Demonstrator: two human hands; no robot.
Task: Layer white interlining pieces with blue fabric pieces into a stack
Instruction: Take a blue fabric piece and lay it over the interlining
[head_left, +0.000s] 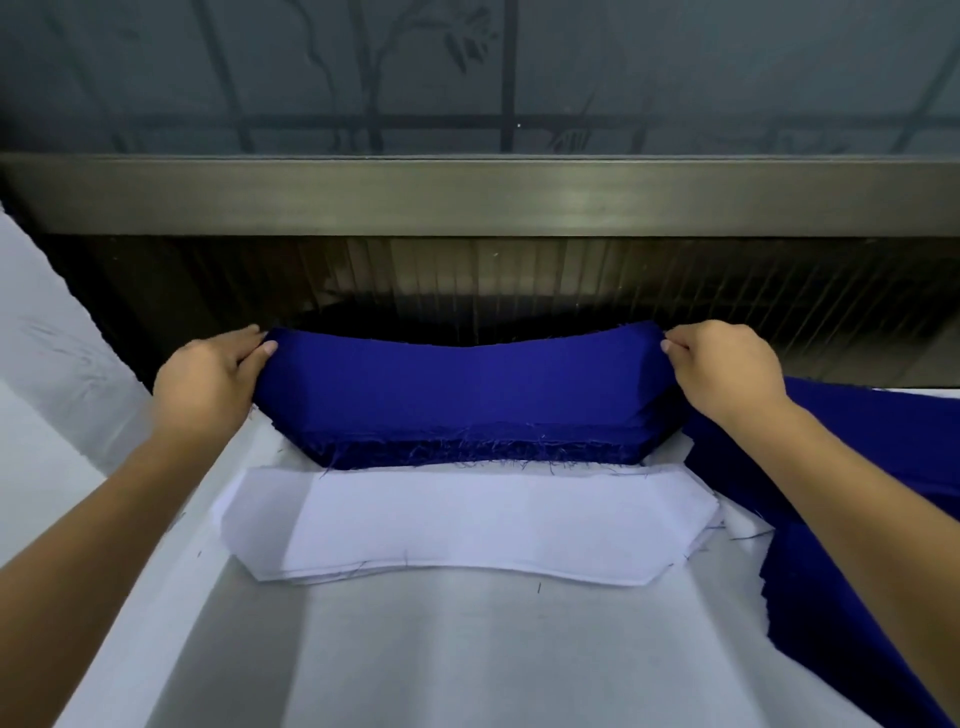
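Our left hand pinches the left end of the blue piece, lifted off the blue stack behind the white stack; our right hand pinches its right end, beside loose blue cloth.

Beyond the grips of left hand and right hand on the blue fabric piece: ribbed panel and metal rail block passage. Nearer than the grips: flat interlining stack, then bare table. Outboard of the right grip: loose blue cloth.
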